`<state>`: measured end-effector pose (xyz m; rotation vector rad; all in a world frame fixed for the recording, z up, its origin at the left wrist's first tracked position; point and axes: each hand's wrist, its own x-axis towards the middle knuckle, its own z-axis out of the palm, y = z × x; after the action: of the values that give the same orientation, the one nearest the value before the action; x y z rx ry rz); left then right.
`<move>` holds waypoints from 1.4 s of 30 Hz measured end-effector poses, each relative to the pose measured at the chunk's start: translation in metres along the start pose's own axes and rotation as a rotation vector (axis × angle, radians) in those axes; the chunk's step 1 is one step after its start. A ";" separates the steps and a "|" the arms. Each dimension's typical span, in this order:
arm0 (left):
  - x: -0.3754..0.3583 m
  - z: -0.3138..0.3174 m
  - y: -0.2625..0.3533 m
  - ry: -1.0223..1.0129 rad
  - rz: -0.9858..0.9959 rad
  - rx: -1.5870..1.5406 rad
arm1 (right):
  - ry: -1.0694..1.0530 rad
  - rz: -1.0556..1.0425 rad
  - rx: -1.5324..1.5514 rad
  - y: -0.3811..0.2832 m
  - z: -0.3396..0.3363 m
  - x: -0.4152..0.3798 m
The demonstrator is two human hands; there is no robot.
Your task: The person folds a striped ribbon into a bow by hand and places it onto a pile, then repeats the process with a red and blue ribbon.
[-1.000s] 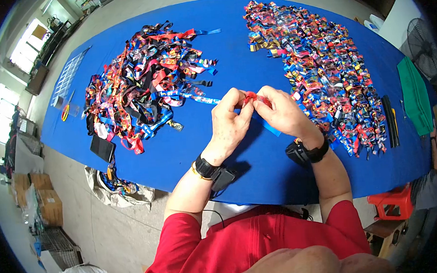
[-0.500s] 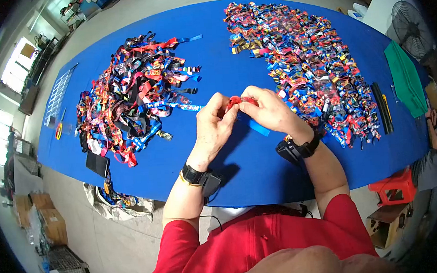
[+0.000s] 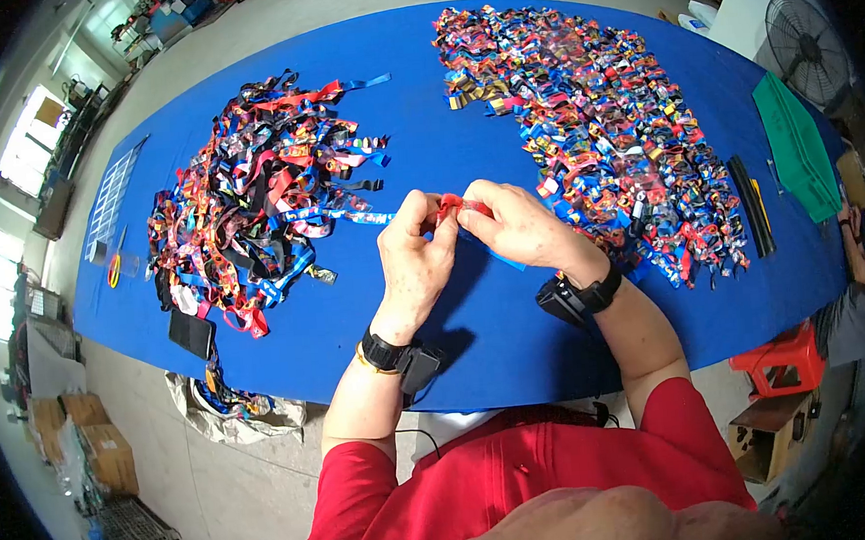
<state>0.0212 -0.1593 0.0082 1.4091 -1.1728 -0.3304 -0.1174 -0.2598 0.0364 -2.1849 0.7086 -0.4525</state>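
Between both hands, above the middle of the blue table, is a red ribbon strap, bunched at the fingertips. My left hand pinches it from the left, and my right hand grips it from the right with the fingers curled. Part of the strap is hidden by the fingers. A blue strap end shows below my right hand. To the left lies a loose pile of printed straps, one blue strap of it reaching toward my left hand. On the right are rows of small folded straps.
Scissors and a white wire rack lie at the table's left edge. A black phone-like slab rests near the front left. Black rods and a green bin are at the right. A red stool stands below.
Both hands have shifted slightly left with the red strap held between them. The right fingers have turned a little around it, and the whole view has moved slightly.
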 end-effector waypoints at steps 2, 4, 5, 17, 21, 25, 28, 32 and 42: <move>0.000 0.000 0.002 0.004 0.005 -0.013 | 0.015 -0.031 0.050 0.006 0.003 0.001; 0.000 -0.001 0.004 0.006 0.012 -0.011 | 0.015 -0.041 0.082 0.007 0.003 0.000; 0.000 -0.001 0.005 0.004 0.018 -0.002 | 0.009 -0.034 0.090 0.006 0.003 0.000; 0.002 0.000 -0.004 0.018 0.159 0.036 | -0.018 -0.007 0.149 0.002 -0.003 0.000; 0.001 0.001 -0.002 -0.002 0.027 -0.025 | -0.015 0.010 0.196 0.008 -0.004 0.001; 0.001 -0.001 0.004 -0.037 0.070 0.095 | -0.001 -0.007 0.272 0.018 0.003 0.003; 0.002 -0.001 0.004 -0.035 0.109 0.145 | -0.032 0.027 0.244 0.019 0.001 0.004; 0.001 -0.001 0.003 -0.017 0.173 0.225 | -0.047 0.050 0.146 0.005 -0.002 0.001; 0.002 -0.002 -0.001 -0.029 0.138 0.149 | -0.082 -0.019 0.402 0.018 0.006 0.008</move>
<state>0.0244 -0.1601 0.0085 1.4466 -1.3336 -0.1700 -0.1142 -0.2710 0.0190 -1.8215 0.5021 -0.4679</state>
